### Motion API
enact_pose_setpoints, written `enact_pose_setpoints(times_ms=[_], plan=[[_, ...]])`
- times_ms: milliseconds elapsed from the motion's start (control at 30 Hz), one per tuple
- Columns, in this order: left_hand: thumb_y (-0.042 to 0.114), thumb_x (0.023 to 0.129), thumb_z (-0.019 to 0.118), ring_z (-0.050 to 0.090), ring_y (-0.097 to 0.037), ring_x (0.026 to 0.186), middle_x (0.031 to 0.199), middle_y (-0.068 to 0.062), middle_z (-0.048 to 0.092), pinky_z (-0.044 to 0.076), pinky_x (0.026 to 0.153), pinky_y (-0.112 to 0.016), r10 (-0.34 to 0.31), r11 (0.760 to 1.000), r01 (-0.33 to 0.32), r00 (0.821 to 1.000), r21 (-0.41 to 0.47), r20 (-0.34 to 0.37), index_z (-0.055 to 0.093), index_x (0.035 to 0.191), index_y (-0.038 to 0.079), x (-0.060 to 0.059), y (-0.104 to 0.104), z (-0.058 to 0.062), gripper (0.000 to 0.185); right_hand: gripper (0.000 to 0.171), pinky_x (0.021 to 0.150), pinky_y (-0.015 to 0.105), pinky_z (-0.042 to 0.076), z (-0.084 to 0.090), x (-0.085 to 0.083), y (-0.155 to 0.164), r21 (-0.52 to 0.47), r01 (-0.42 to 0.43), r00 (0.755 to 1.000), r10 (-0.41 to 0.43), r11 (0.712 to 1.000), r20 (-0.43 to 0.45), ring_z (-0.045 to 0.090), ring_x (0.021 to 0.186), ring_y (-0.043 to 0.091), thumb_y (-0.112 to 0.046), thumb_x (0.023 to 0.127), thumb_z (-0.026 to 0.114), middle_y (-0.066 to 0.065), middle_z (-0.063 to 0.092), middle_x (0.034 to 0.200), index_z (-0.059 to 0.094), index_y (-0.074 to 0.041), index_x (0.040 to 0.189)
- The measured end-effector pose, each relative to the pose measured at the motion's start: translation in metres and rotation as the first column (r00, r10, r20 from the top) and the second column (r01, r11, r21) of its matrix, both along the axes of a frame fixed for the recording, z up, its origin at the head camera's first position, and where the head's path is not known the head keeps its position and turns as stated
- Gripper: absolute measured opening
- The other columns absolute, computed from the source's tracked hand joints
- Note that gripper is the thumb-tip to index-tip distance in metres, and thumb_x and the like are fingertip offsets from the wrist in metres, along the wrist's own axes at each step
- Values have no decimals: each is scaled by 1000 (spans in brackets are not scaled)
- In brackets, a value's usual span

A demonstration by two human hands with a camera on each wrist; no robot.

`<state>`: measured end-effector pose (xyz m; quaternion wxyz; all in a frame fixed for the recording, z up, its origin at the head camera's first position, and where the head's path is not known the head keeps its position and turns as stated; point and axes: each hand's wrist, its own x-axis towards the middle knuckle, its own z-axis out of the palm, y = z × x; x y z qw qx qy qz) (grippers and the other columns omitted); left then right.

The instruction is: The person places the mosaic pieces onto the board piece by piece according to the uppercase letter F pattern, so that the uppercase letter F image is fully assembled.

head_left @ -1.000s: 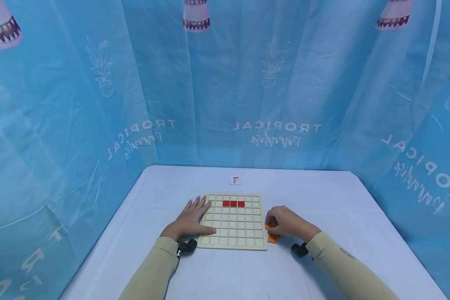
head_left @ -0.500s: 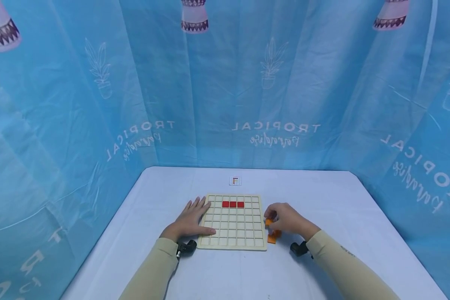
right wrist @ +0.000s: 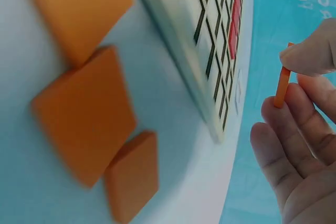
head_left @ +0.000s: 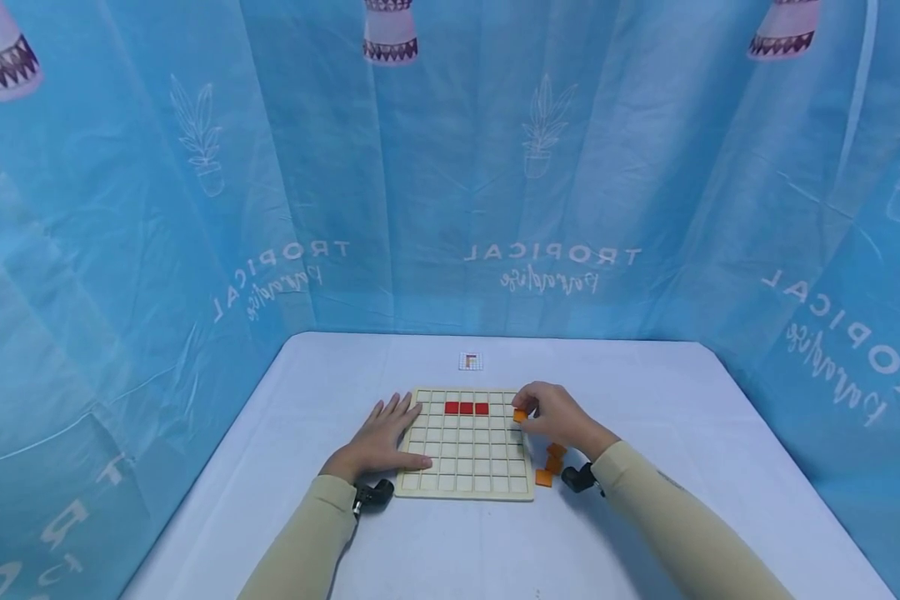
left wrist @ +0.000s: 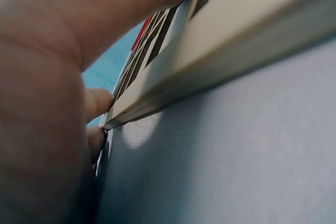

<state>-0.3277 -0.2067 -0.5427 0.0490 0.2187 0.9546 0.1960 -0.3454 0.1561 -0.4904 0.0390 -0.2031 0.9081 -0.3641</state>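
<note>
A pale wooden grid board [head_left: 465,495] lies on the table. Three red square tiles [head_left: 467,408] sit side by side in a row near its far edge. My left hand [head_left: 378,437] rests on the board's left side, fingers spread and the thumb reaching over the grid. My right hand [head_left: 558,412] pinches an orange square tile [head_left: 520,415] between thumb and fingers, above the board's right edge near the far corner. In the right wrist view this tile [right wrist: 282,85] is seen edge-on, held up off the table.
Several orange tiles [head_left: 543,477] lie on the white table [head_left: 435,550] beside the board's near right side, partly overlapping. A small card [head_left: 471,361] with a colored grid pattern lies beyond the board. Blue curtains [head_left: 435,167] surround the table.
My right hand has lifted an orange tile from the pile and carried it forward and left, over the board's right edge. The left hand has stayed in place.
</note>
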Motion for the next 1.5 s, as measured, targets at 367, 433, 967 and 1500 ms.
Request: enact_pose_setpoints(times_ms=[367,433,967,1500], plan=[[85,76,67,1,-33,160,174,-12,12,0,126,-53,1,1000,-1,1000,8,12,29,168,12,0,-1,0,123,25,88,35,58,5,-10,-33,-28,-70,998,70,997,-10,64,92,15,0,88,83,-2,71,101,75,-4,110],[85,76,67,2,-34,160,174,-13,13,1,126,-53,-3,1000,2,1000,15,9,30,167,11,0,-1,0,123,24,89,35,58,5,-10,-40,-25,-83,997,83,996,-1,65,92,15,0,88,83,-3,71,101,75,-5,110],[88,77,63,2,-32,160,175,-11,12,1,126,-51,9,1000,-9,1000,-24,7,28,168,13,1,-2,-1,123,23,87,31,58,-4,-17,-84,11,-157,988,157,988,-7,66,91,11,-3,89,84,-8,70,97,76,-7,111],[87,78,64,2,-33,160,175,-12,12,1,126,-53,5,1000,-5,1000,-21,9,29,168,12,2,-2,1,122,24,87,30,57,-23,-23,-115,22,-150,988,150,988,-32,66,92,10,-1,90,84,-2,71,99,75,-6,112]])
